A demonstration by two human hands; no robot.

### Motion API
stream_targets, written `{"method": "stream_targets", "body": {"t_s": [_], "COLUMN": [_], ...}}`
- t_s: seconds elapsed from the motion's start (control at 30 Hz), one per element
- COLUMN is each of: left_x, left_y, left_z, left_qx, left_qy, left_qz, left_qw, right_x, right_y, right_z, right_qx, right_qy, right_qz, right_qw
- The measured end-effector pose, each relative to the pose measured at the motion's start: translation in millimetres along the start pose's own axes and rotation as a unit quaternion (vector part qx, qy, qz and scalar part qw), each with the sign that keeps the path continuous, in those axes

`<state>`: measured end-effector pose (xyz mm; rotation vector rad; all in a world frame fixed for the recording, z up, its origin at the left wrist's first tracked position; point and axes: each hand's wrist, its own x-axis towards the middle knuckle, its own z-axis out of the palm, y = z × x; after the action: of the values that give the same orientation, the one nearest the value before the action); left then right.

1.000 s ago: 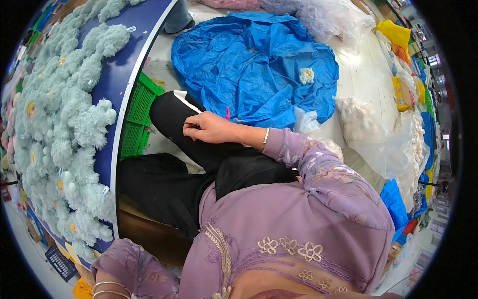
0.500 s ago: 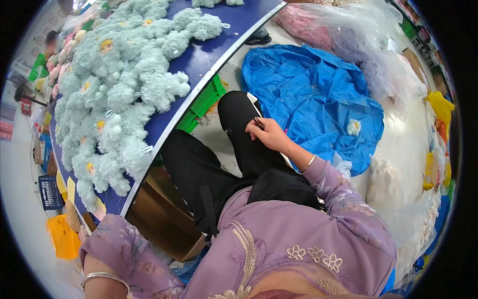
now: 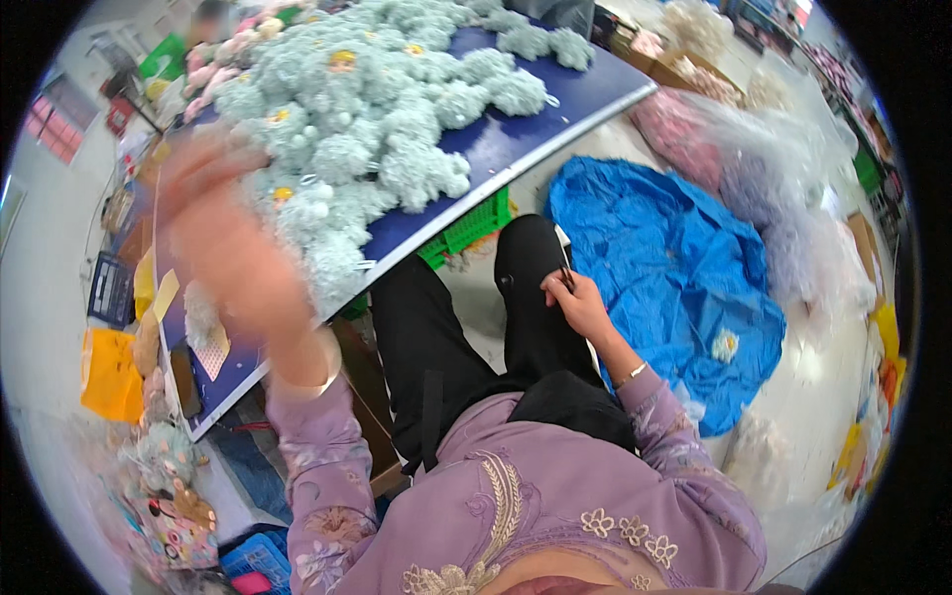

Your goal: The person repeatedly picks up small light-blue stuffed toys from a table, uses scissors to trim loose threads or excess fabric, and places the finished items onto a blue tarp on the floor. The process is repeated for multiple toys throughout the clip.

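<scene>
My left hand (image 3: 213,218) is raised over the left side of the blue-topped table (image 3: 516,119), smeared by motion, so its fingers cannot be made out. It is in front of a heap of pale mint-green fluffy plush toys (image 3: 407,119), several with yellow-haired faces. I cannot tell whether it touches them. Resting by my right thigh, my right hand (image 3: 580,302) is closed around a small dark tool (image 3: 567,278) whose tip sticks up past the fingers; its exact kind is hidden.
A crumpled blue tarp (image 3: 664,258) lies on the floor to the right, with a small white-and-yellow piece (image 3: 725,345) on it. Clear bags of pink and purple plush (image 3: 684,139) stand beyond. A phone (image 3: 184,380) lies at the table's near-left corner, and a green crate (image 3: 471,226) sits underneath.
My left arm has swung up from the lower left to over the table by the plush heap. The view has shifted left. My right hand stays by the thigh, still holding the dark tool.
</scene>
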<state>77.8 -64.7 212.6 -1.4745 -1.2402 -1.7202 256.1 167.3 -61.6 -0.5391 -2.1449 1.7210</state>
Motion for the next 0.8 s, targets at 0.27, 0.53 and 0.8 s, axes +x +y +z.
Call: {"method": "stream_targets", "body": {"t_s": [0.27, 0.53, 0.8], "left_x": [-127, -130, -125], "left_y": [-150, -133, -78], "left_z": [30, 30, 53], "left_qx": [0.492, 0.311, 0.229], "left_qy": [-0.304, -0.15, -0.199], "left_qz": [-0.282, -0.283, -0.235], "left_qw": [0.765, 0.895, 0.924], "right_x": [0, 5, 32], "right_y": [4, -3, -121], "right_z": [7, 1, 15], "right_qx": [0.034, 0.019, 0.193], "right_qy": [-0.008, -0.015, 0.016], "right_qz": [-0.002, 0.022, -0.004], "right_qw": [0.999, 0.999, 0.981]}}
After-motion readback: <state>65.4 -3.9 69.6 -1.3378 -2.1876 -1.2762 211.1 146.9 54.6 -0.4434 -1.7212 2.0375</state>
